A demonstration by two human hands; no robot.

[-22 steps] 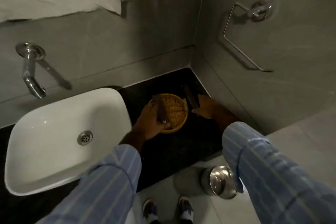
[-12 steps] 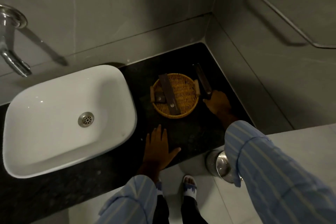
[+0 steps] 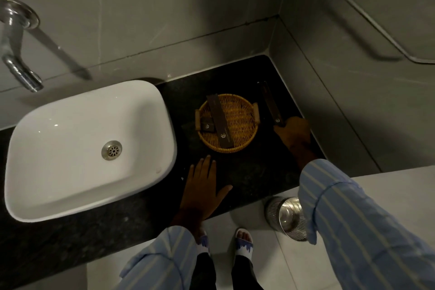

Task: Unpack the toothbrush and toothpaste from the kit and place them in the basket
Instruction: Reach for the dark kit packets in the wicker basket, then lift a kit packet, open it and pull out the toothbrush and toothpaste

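Note:
A round wicker basket sits on the black counter, right of the sink. Inside it lie a long dark box placed diagonally and a small dark box at its left. A second long dark box lies on the counter right of the basket. My right hand is closed on that box's near end. My left hand rests flat on the counter in front of the basket, fingers spread, holding nothing.
A white basin fills the left of the counter, with a chrome tap on the wall above it. Grey walls close the back and right. A steel bin stands on the floor below the counter edge, beside my feet.
My left hand let go of the long box in the basket and drew back to the counter's front. The right hand stays on the box beside the basket. The view tilted down.

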